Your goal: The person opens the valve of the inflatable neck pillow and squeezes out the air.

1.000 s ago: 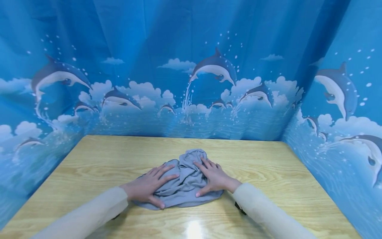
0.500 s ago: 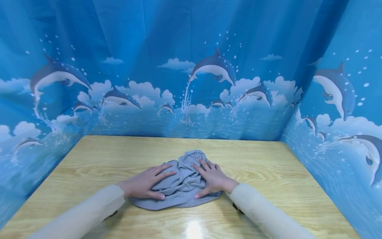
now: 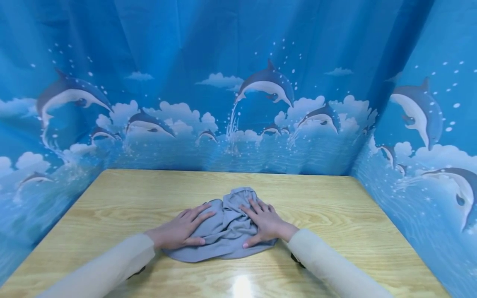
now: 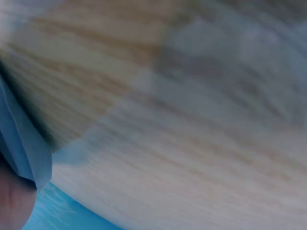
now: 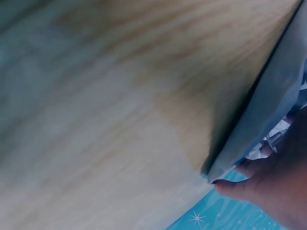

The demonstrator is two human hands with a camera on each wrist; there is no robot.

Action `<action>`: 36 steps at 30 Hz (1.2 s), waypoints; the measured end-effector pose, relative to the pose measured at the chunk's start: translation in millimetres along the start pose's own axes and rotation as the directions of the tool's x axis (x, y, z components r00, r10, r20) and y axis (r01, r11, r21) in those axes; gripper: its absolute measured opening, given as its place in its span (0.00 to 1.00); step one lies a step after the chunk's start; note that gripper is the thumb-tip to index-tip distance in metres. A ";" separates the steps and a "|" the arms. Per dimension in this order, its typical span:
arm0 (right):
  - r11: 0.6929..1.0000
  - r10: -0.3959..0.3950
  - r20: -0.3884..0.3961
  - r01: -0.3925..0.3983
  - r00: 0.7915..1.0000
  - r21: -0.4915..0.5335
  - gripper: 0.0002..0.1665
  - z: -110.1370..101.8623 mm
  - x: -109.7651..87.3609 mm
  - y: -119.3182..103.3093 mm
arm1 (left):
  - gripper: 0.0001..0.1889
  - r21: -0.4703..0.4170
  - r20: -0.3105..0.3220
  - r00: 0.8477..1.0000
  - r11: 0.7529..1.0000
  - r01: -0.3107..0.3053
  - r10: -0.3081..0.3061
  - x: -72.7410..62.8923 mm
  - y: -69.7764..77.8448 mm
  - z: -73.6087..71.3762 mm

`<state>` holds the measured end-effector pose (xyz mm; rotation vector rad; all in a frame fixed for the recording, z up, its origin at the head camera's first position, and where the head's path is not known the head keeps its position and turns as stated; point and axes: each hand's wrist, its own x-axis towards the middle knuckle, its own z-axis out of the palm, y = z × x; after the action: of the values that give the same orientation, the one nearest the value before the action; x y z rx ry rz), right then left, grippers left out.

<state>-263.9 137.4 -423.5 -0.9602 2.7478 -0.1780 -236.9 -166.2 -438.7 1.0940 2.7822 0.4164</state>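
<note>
A crumpled grey cloth (image 3: 227, 238) lies bunched on the wooden table, with a smoother rounded edge toward the person; what kind of cloth it is I cannot tell. My left hand (image 3: 180, 230) rests on its left side, fingers extended and thumb apart. On the right side my right hand (image 3: 266, 224) lies with spread fingers, its thumb near the front edge. In the left wrist view, a bit of the cloth (image 4: 26, 139) and part of the hand (image 4: 14, 201) show at the left. The right wrist view has the hand (image 5: 273, 184) touching the cloth's edge (image 5: 259, 112).
The light wood-grain table (image 3: 149, 188) stretches out on all sides of the cloth. Blue curtains (image 3: 208, 49) printed with dolphins stand along its back, left and right edges. A bright light reflection shows on the table near the front.
My left hand has shifted slightly left and its thumb has moved up off the cloth's front edge. The right hand stays in nearly the same place on the cloth.
</note>
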 end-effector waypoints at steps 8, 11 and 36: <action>1.000 0.004 -0.004 -0.004 1.000 -0.014 0.62 1.3 -1.7 0.7 | 0.40 0.017 -0.038 0.998 0.999 0.045 -0.045 3.9 5.9 0.1; 1.000 0.009 0.002 -0.009 1.000 -0.019 0.62 1.2 -1.2 0.9 | 0.41 0.060 -0.068 0.997 0.997 0.048 -0.044 7.6 13.9 -1.0; 0.999 -0.028 -0.046 0.028 0.999 -0.021 0.58 2.0 -11.0 -1.7 | 0.37 0.244 -0.047 0.999 0.969 0.026 -0.014 18.1 35.3 -1.0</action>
<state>-254.0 143.0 -423.3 -1.0126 2.7846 -0.1802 -227.4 -129.3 -427.4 1.1145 2.9420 0.0972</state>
